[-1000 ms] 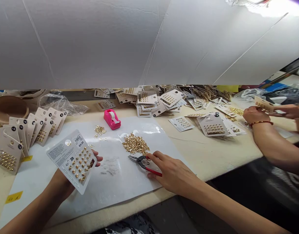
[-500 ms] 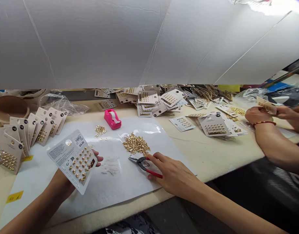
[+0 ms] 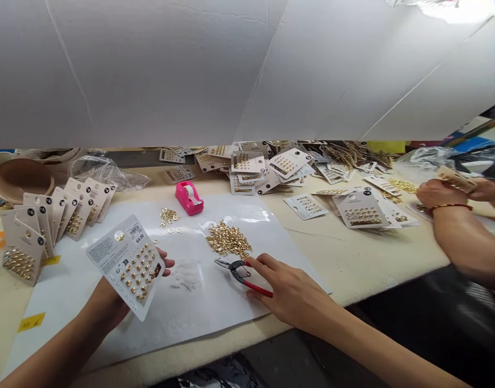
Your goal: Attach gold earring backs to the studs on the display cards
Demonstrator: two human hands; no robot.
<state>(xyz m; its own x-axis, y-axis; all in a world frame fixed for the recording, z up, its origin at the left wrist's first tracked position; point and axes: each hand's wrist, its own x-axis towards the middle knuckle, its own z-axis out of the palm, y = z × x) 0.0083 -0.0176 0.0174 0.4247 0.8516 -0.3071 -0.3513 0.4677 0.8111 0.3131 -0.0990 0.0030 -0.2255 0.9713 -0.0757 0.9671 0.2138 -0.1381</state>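
My left hand (image 3: 167, 262) is closed on an earring card (image 3: 128, 267), tilted with its printed back and price label toward me. Rows of gold earring backs show on that side, and most of the fingers are hidden behind it. In my right hand (image 3: 281, 288) are red-handled pliers (image 3: 241, 271), their jaws pointing left over the white sheet (image 3: 215, 318). Just beyond the pliers lies a pile of small gold earring backs (image 3: 228, 238). Loose gold rings (image 3: 168, 216) are scattered farther back, left of the pile.
A pink tape dispenser (image 3: 189, 198) stands behind the rings. Several earring cards (image 3: 23, 250) lean in a row at left; more cards (image 3: 287, 163) are heaped at the back. At right a co-worker's hands (image 3: 437, 193) hold a card. A grey panel (image 3: 215, 70) overhangs the table.
The whole view has shifted slightly, so things sit a little farther right. My hands keep hold of the card and pliers with almost no movement. The co-worker's card has tilted a bit.
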